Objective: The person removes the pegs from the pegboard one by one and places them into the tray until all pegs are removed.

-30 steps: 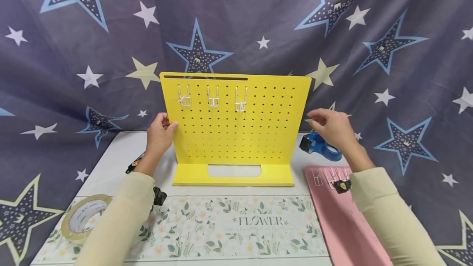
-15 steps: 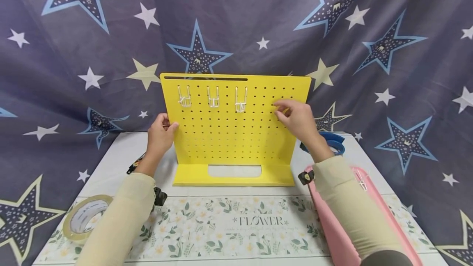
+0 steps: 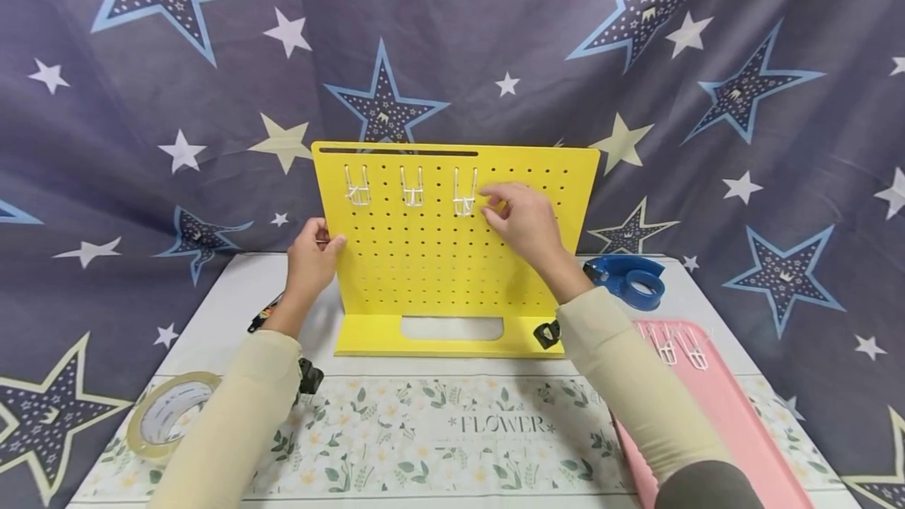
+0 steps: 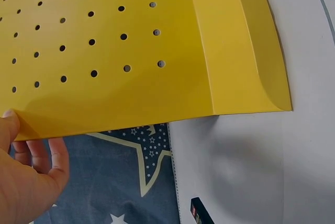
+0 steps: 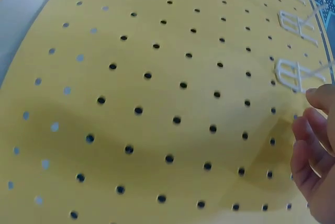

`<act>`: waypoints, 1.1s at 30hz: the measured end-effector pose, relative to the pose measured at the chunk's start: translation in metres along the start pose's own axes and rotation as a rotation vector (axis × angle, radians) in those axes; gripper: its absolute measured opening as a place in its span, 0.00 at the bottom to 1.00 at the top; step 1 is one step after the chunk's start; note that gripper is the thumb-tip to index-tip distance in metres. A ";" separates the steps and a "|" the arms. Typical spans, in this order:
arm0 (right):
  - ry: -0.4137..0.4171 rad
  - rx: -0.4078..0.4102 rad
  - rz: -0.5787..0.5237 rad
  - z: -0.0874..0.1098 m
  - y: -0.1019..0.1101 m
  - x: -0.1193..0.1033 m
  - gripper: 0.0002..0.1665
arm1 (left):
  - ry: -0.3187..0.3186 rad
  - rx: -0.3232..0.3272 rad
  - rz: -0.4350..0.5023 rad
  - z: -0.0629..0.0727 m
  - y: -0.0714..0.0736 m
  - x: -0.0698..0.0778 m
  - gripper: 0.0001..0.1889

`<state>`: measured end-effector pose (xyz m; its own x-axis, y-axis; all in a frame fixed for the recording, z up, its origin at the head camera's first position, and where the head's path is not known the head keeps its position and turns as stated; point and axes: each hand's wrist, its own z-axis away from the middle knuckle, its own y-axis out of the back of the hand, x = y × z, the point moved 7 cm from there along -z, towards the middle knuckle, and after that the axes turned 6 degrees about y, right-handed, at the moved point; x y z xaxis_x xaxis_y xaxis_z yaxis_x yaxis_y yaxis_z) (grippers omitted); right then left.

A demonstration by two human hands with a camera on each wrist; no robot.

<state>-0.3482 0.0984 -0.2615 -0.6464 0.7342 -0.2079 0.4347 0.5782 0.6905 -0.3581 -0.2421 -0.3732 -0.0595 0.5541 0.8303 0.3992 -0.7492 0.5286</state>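
A yellow pegboard [image 3: 410,273] stands upright on its base, with three white wire hooks along its upper left: a left hook [image 3: 358,195], a middle hook [image 3: 413,197] and a right hook [image 3: 463,206]. My left hand [image 3: 309,258] grips the board's left edge; the left wrist view shows the thumb on the front and fingers behind. Just right of the right hook, my right hand [image 3: 526,222] hovers before the board with loosely curled fingers. In the right wrist view its fingertips [image 5: 314,97] are close to that hook's lower end; nothing shows between them.
A pink tray [image 3: 742,415] with several more white hooks lies at the right. Behind it is a blue tape dispenser [image 3: 629,281]. A tape roll [image 3: 166,415] lies front left, and a dark narrow object [image 3: 263,314] left of the board. A star-patterned curtain [image 3: 495,45] hangs behind.
My right hand has moved left from beside the board's right edge, across its front, to the right hook. My left hand has kept its grip on the left edge.
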 end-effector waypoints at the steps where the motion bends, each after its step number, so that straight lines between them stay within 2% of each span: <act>1: 0.003 0.001 0.003 -0.002 -0.002 -0.002 0.15 | 0.001 -0.002 0.001 0.000 0.000 0.000 0.14; 12: -0.059 -0.030 0.072 -0.006 -0.019 -0.009 0.11 | 0.004 -0.005 0.012 0.002 -0.002 0.003 0.13; 26: -0.035 0.050 0.053 -0.007 -0.022 -0.012 0.06 | 0.008 0.001 -0.003 0.002 -0.001 0.003 0.13; 33: -0.047 0.035 0.070 -0.008 -0.023 -0.012 0.06 | 0.006 0.007 0.003 0.003 0.000 0.003 0.13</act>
<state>-0.3553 0.0739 -0.2694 -0.5843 0.7883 -0.1927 0.4996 0.5365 0.6801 -0.3558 -0.2394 -0.3712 -0.0638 0.5496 0.8330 0.4054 -0.7484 0.5249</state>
